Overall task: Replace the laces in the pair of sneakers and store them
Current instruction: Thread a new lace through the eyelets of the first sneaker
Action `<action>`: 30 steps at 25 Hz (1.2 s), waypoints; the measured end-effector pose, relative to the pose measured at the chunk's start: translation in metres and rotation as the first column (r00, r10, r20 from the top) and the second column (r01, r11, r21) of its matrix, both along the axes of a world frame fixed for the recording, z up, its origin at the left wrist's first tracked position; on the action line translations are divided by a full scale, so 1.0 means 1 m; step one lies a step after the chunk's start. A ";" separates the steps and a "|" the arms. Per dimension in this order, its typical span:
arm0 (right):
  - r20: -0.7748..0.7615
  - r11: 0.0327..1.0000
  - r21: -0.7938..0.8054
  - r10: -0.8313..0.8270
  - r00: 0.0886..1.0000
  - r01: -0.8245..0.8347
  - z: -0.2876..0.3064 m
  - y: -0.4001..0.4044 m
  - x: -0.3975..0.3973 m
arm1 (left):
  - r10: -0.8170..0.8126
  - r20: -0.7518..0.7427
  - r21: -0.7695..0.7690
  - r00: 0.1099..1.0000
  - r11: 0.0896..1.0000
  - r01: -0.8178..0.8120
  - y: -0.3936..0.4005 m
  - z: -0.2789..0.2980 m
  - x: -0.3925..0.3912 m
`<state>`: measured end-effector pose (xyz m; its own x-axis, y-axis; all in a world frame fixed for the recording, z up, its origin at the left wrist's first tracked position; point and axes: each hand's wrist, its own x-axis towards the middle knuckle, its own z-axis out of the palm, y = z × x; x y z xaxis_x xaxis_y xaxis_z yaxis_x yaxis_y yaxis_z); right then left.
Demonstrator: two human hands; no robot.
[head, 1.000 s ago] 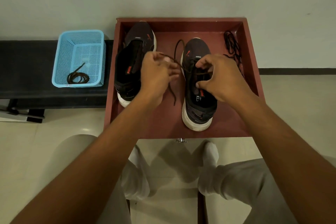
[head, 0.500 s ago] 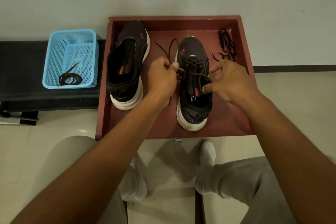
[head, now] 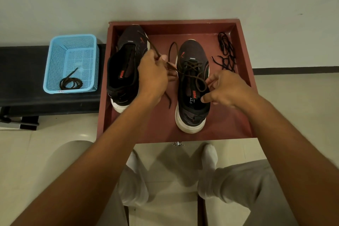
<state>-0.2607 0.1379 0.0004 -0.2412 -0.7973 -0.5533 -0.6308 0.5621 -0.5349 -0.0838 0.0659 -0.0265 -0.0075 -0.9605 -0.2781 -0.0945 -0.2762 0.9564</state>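
— Pale wall and cream tiled floor behind; what do the hands have hold of inside the shallow red-brown wooden tray (head: pixel 244 46)?

— Left hand (head: pixel 153 76): its grip is closed around the dark brown lace (head: pixel 194 74), pinching one strand that runs up and away toward the far-left corner. Right hand (head: pixel 226 88): thumb and forefinger are curled at the lace loop beside the collar of the laced dark sneaker with a white sole (head: pixel 192 86), though whether they actually pinch it I cannot tell.

— Which way does that shoe lie?

— Long axis front to back, toe toward the wall, heel toward the person. The unlaced dark sneaker (head: pixel 122 71) lies just left of it, roughly parallel, its toe tipped slightly right; the left hand covers part of it.

— Anything else about?

— A loose tangle of black lace (head: pixel 226 51) sits in the tray's far-right corner, well apart from both shoes. Left of the tray, on a low black counter (head: pixel 22 79), stands a light blue perforated plastic basket (head: pixel 73 42) holding a coiled dark lace (head: pixel 70 82). Grey trouser legs (head: pixel 238 185) and white socks (head: pixel 210 154) show below.
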 end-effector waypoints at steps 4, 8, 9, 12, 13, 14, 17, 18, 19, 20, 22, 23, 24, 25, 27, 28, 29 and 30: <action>-0.014 0.999 0.032 -0.009 1.000 0.010 0.003 -0.003 0.000 | 0.233 0.071 -0.234 0.970 0.949 -0.211 -0.014 0.009 0.019; -0.032 0.998 0.046 0.039 0.999 -0.037 0.004 -0.003 0.004 | 0.157 0.083 -0.144 0.984 0.979 -0.144 -0.006 -0.006 0.013; -0.025 0.999 0.026 0.035 0.999 -0.035 0.004 -0.004 0.004 | 0.085 0.072 -0.069 0.994 0.994 -0.080 0.001 -0.012 0.008; -0.047 0.995 -0.097 -0.026 0.999 0.022 0.003 -0.009 0.003 | -0.083 0.072 0.100 0.994 0.992 0.075 0.018 -0.026 -0.004; -0.061 0.992 -0.125 -0.042 0.997 0.034 0.003 -0.012 0.004 | -0.093 0.061 0.131 0.994 0.988 0.085 0.021 -0.027 -0.006; -0.078 0.989 -0.143 -0.044 0.996 0.032 0.002 -0.014 0.005 | -0.083 0.053 0.144 0.995 0.987 0.075 0.021 -0.029 -0.006; -0.137 0.984 -0.178 -0.040 0.990 0.015 0.001 -0.018 0.006 | -0.055 0.083 0.122 0.995 0.992 0.045 0.015 -0.029 -0.007; -0.160 0.984 -0.180 -0.038 0.986 0.008 0.000 -0.018 0.005 | -0.057 0.094 0.101 0.994 0.994 0.048 0.014 -0.027 -0.007; -0.177 0.985 -0.175 -0.038 0.983 0.007 0.000 -0.019 0.004 | -0.050 0.086 0.089 0.995 0.995 0.042 0.014 -0.024 -0.007; -0.188 0.986 -0.166 -0.041 0.981 0.009 -0.001 -0.019 0.002 | -0.028 0.058 0.087 0.998 0.996 0.023 0.013 -0.020 -0.006; -0.196 0.988 -0.152 -0.051 0.979 0.021 -0.001 -0.019 -0.001 | 0.044 -0.005 0.081 0.999 0.996 -0.044 0.009 -0.012 -0.001; -0.194 0.988 -0.149 -0.056 0.979 0.027 -0.001 -0.019 -0.002 | 0.074 -0.010 0.060 0.997 0.995 -0.073 0.006 -0.011 0.003; -0.193 0.989 -0.145 -0.059 0.979 0.031 -0.001 -0.019 -0.002 | 0.089 0.001 0.036 0.996 0.995 -0.089 0.005 -0.009 0.007; -0.191 0.990 -0.138 -0.061 0.980 0.034 -0.001 -0.020 -0.002 | 0.093 0.020 0.012 0.995 0.996 -0.094 0.004 -0.008 0.011; -0.187 0.991 -0.124 -0.068 0.980 0.045 -0.002 -0.022 -0.002 | 0.099 0.066 0.014 0.993 0.995 -0.100 0.004 -0.008 0.014; -0.188 0.991 -0.120 -0.073 0.979 0.051 -0.003 -0.022 -0.002 | 0.086 0.086 0.045 0.993 0.995 -0.090 0.005 -0.010 0.014; -0.192 0.992 -0.120 -0.071 0.979 0.048 -0.002 -0.022 -0.003 | 0.058 0.112 0.090 0.992 0.994 -0.069 0.006 -0.013 0.015; -0.195 0.992 -0.123 -0.059 0.979 0.036 -0.002 -0.021 -0.003 | 0.018 0.146 0.144 0.989 0.989 -0.039 0.007 -0.018 0.016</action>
<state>-0.2640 0.1165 -0.0014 -0.3756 -0.8389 -0.3939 -0.7046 0.5346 -0.4666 -0.0677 0.0731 -0.0444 0.0692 -0.9089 -0.4111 -0.2185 -0.4159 0.8828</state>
